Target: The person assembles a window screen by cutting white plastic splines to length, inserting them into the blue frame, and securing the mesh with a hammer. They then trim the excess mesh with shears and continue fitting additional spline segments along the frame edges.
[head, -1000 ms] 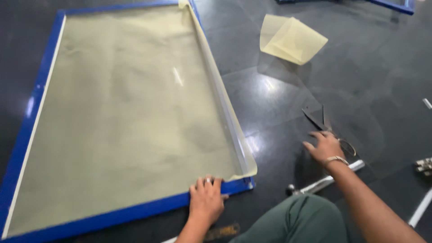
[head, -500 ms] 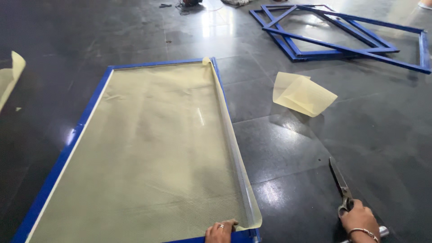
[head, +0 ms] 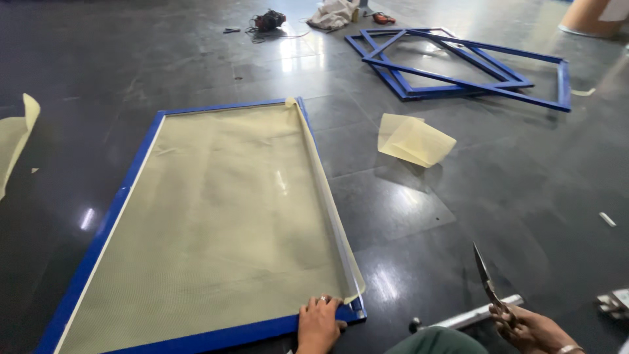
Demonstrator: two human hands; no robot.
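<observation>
A: Item one, the blue frame (head: 124, 196) — lying flat on the dark floor (head: 196, 59), covered with pale yellowish mesh (head: 216, 223). Where is the loose part?

B: Along the frame's right-hand rail. A surplus strip of mesh (head: 327, 203) curls up and over that edge, ending in a flap at the near right corner.

A: Item two, the left hand (head: 319, 323)?

B: Palm down on the near rail just beside that corner, fingers spread flat, clamped on nothing, only pressing the mesh to the frame.

A: Item three, the right hand (head: 531, 330)?

B: Closed around the handles of a pair of scissors (head: 488, 282), blades pointing up and away, well apart from the frame. Whether the blades are parted I cannot tell; they look together.

A: Handling note for trimming?

B: My judgement: keep the pressing hand close to the cut so the mesh stays taut, start at the curled corner flap, and run the blades along the outer side of the rail rather than over the stretched face. A slip inward would likely nick the tensioned sheet.

A: Sundries?

B: A folded yellow offcut (head: 414, 139) on the floor beyond, stacked empty blue frames (head: 458, 65) further back, a metal bar (head: 472, 316) near the right hand
</observation>
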